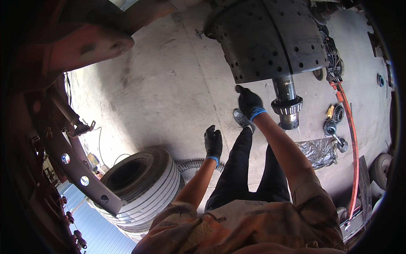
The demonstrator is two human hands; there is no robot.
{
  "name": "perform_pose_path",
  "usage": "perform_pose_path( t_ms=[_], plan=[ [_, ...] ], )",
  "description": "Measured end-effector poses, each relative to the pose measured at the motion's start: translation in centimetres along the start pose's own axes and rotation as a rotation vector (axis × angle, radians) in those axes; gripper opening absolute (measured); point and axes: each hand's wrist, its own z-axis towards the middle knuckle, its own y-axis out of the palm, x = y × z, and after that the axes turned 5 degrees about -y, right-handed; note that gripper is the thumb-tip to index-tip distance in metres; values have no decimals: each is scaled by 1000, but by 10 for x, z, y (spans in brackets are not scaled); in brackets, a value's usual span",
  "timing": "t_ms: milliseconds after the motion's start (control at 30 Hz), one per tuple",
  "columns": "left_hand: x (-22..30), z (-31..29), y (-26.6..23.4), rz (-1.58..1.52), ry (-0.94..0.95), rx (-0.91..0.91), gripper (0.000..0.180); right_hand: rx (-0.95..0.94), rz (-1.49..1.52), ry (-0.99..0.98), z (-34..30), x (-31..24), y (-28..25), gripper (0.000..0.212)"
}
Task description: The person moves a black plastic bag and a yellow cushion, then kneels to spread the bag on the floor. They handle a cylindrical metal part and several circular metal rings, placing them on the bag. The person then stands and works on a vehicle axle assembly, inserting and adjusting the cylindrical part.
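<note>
From my far seat I have two gloved hands in view. The right hand is at the near edge of the dark drum, one finger or thumb pointing at it — I cannot tell whether it touches, nor how wide its grip is. The left hand hangs lower and to the left, fingers loosely bent, partly spread, nothing seen in it.

I judge the step in hand to be a check or positioning at the drum's edge; the next move calls for a clear hold on that rim, with the right forearm kept off the shaft.

Now my count. One drum, just beyond the right hand, pitted with many small holes. One shaft, to the right of that hand, coming out of the drum and carrying one roller bearing. One large tyre, left of the left hand and closer to the body, with one coiled hose just below that hand. Well off to the right of the right hand: one dark plastic sheet, one long red bar and at least two round parts on the floor.
</note>
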Motion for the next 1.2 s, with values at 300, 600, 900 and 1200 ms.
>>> perform_pose_path(
  t_ms=[300, 600, 900, 1200],
  plan=[
    [-61, 0, -38, -133, -158, 59, 35, 181, 318, -635, 107, -271, -93, 57],
    [-91, -20, -75, -24, -82, 132, 34, 268, 5, -681, 204, -360, -62, 53],
    [-89, -8, -75, -125, -170, 102, 33, 252, -397, -684, 183, -318, -62, 43],
    [-50, 20, -63, -9, 96, 83, 32, 105, -317, -845, 102, -290, -81, 52]
  ],
)
